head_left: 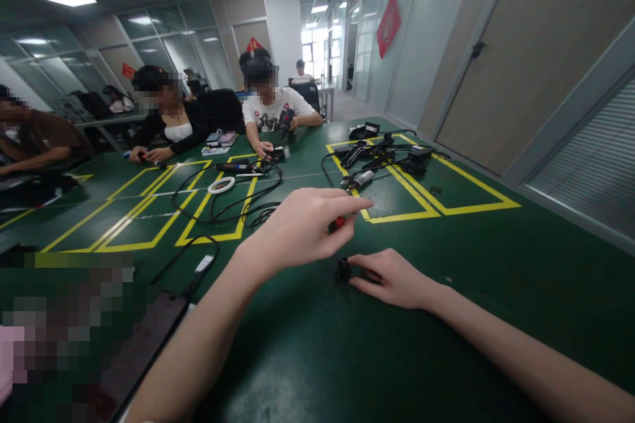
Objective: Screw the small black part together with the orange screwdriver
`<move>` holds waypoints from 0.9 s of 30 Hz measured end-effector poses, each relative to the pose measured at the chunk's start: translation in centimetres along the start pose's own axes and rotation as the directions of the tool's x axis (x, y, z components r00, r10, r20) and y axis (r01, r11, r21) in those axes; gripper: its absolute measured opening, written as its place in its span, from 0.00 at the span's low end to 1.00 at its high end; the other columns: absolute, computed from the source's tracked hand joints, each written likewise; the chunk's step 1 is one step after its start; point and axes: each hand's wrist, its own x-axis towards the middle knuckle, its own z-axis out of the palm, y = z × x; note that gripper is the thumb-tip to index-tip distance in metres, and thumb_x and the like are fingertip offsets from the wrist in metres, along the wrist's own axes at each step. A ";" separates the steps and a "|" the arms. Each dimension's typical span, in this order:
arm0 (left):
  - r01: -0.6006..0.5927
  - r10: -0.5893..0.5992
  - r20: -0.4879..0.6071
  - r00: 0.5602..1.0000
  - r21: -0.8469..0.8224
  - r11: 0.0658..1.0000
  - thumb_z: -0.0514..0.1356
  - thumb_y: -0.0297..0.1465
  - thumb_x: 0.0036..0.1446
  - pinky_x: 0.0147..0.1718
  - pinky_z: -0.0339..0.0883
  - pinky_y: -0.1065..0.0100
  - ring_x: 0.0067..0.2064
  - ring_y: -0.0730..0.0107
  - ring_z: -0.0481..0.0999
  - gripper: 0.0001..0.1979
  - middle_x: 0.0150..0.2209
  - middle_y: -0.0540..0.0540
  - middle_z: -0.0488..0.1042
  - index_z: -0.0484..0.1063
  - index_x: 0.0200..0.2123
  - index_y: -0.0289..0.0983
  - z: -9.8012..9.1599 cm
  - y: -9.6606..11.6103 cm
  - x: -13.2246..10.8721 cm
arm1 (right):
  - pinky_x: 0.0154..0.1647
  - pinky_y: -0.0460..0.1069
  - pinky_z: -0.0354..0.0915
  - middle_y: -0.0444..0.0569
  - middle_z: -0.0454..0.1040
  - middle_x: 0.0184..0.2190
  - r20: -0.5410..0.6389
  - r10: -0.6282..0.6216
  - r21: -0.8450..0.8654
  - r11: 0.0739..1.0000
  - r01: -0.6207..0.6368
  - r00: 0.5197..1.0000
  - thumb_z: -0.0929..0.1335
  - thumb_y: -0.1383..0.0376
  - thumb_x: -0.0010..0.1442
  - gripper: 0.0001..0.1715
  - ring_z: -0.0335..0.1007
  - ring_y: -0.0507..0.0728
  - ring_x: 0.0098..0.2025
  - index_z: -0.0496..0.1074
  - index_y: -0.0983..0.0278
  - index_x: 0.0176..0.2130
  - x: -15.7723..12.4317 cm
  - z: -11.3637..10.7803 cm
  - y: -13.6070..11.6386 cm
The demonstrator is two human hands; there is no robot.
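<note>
My left hand (310, 225) is raised over the table, fingers bent together around a small red and dark piece (337, 224). Most of that piece is hidden by the fingers, so its kind does not show. Below and slightly to the right, my right hand (389, 277) rests near the table top. Its thumb and fingers pinch a small black part (343, 269) with a wide base and a narrow round neck, standing upright on the green table (446, 357). The left hand is above this black part and apart from it.
Black cables (213, 211) and a white ring (221, 185) lie ahead to the left. Tools and wires (381, 155) sit inside yellow tape outlines at the right. A phone (149, 344) lies at lower left. Across the table, a person (278, 109) holds a power drill (286, 120).
</note>
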 end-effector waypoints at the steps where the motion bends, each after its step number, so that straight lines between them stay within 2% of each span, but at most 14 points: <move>1: -0.004 0.004 -0.014 1.000 -0.012 1.000 0.56 0.24 0.65 0.35 0.67 0.71 0.36 0.69 0.81 0.16 0.40 0.44 0.83 0.79 0.51 0.35 0.2 -0.1 0.0 | 0.29 0.48 0.57 0.45 0.75 0.23 0.000 0.004 -0.005 1.000 -0.004 1.000 0.65 0.57 0.70 0.20 0.69 0.55 0.23 0.77 0.67 0.52 0.0 0.0 0.0; 4: -0.021 0.021 -0.038 0.999 -0.003 1.000 0.58 0.28 0.67 0.33 0.66 0.71 0.33 0.70 0.81 0.11 0.36 0.47 0.84 0.81 0.46 0.36 0.5 -0.1 0.0 | 0.29 0.47 0.57 0.44 0.75 0.22 -0.003 0.011 -0.013 1.000 -0.011 1.000 0.64 0.57 0.70 0.20 0.69 0.54 0.23 0.77 0.66 0.52 -0.1 0.0 -0.1; 6: -0.019 0.021 -0.043 0.999 0.040 0.999 0.59 0.30 0.67 0.31 0.65 0.70 0.31 0.69 0.81 0.11 0.33 0.47 0.84 0.81 0.44 0.36 0.4 0.0 0.0 | 0.29 0.47 0.57 0.44 0.75 0.23 -0.001 0.005 -0.010 1.000 -0.005 1.000 0.64 0.57 0.70 0.19 0.70 0.54 0.24 0.77 0.65 0.52 -0.1 0.0 -0.1; 8: -0.007 0.011 -0.045 0.999 0.071 0.997 0.59 0.29 0.63 0.32 0.67 0.69 0.33 0.66 0.82 0.12 0.34 0.47 0.83 0.81 0.45 0.35 0.1 0.2 -0.1 | 0.29 0.47 0.56 0.45 0.75 0.23 0.003 0.000 0.000 1.000 0.000 1.000 0.64 0.57 0.70 0.20 0.70 0.54 0.24 0.77 0.66 0.52 0.0 0.0 -0.1; 11: 0.002 -0.001 -0.024 1.000 0.066 0.998 0.57 0.25 0.57 0.39 0.71 0.66 0.41 0.62 0.82 0.21 0.42 0.43 0.83 0.78 0.53 0.33 -0.1 0.4 -0.1 | 0.29 0.47 0.56 0.45 0.75 0.23 0.009 0.002 0.013 1.000 -0.002 1.000 0.64 0.57 0.71 0.21 0.69 0.54 0.23 0.76 0.67 0.53 0.0 -0.1 -0.1; 13: -0.006 0.006 -0.008 1.000 0.046 0.999 0.56 0.24 0.57 0.41 0.72 0.66 0.44 0.63 0.82 0.23 0.49 0.42 0.82 0.77 0.55 0.33 0.0 0.3 -0.1 | 0.28 0.47 0.56 0.45 0.74 0.22 0.006 0.009 0.007 1.000 -0.009 1.000 0.64 0.57 0.71 0.20 0.69 0.54 0.23 0.77 0.66 0.52 0.0 0.0 -0.1; 15: -0.010 0.011 -0.014 1.000 0.023 1.000 0.54 0.23 0.61 0.41 0.72 0.67 0.44 0.65 0.82 0.21 0.51 0.43 0.81 0.77 0.55 0.35 0.2 0.1 -0.1 | 0.28 0.47 0.55 0.44 0.74 0.22 0.004 0.013 -0.004 1.000 -0.013 1.000 0.64 0.57 0.70 0.19 0.68 0.54 0.23 0.77 0.66 0.51 0.0 0.0 -0.1; 20: 0.005 -0.005 -0.007 1.000 0.031 0.999 0.54 0.27 0.67 0.36 0.69 0.69 0.39 0.68 0.81 0.15 0.43 0.45 0.83 0.78 0.51 0.36 0.3 0.0 -0.1 | 0.29 0.47 0.55 0.45 0.74 0.22 -0.002 -0.006 -0.012 1.000 0.006 1.000 0.64 0.56 0.70 0.21 0.69 0.55 0.23 0.77 0.67 0.51 0.0 0.1 0.0; 24: -0.011 0.009 0.029 1.000 0.077 0.997 0.57 0.25 0.58 0.36 0.68 0.67 0.37 0.66 0.79 0.18 0.38 0.45 0.82 0.79 0.50 0.35 -0.2 0.5 0.0 | 0.28 0.47 0.55 0.45 0.75 0.23 -0.007 -0.012 -0.002 1.000 0.012 1.000 0.63 0.56 0.71 0.21 0.69 0.55 0.24 0.76 0.66 0.52 -0.1 0.0 0.1; 27: -0.028 0.023 0.057 0.998 0.088 0.996 0.56 0.23 0.55 0.39 0.69 0.66 0.40 0.64 0.78 0.20 0.41 0.43 0.80 0.79 0.50 0.34 -0.4 0.7 0.0 | 0.29 0.47 0.55 0.45 0.75 0.23 -0.005 -0.007 -0.001 1.000 0.007 1.000 0.63 0.56 0.71 0.20 0.70 0.55 0.24 0.76 0.65 0.51 -0.1 0.0 0.0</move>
